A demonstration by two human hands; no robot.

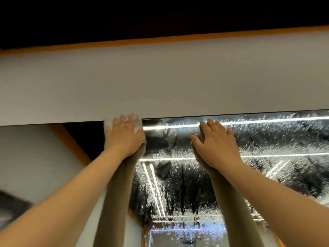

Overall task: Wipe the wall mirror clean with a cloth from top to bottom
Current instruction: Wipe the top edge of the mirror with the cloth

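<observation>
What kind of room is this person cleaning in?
Hard to say; likely an indoor public or commercial space. A large wall mirror, wet with droplets, reflects long strip lights, under a plain white wall band with orange trim.

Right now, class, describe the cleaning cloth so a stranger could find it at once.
Find the wet wall mirror under the pale wall band. At its top edge, the left hand presses a pale cloth flat. The right hand rests bare on the glass.
</observation>
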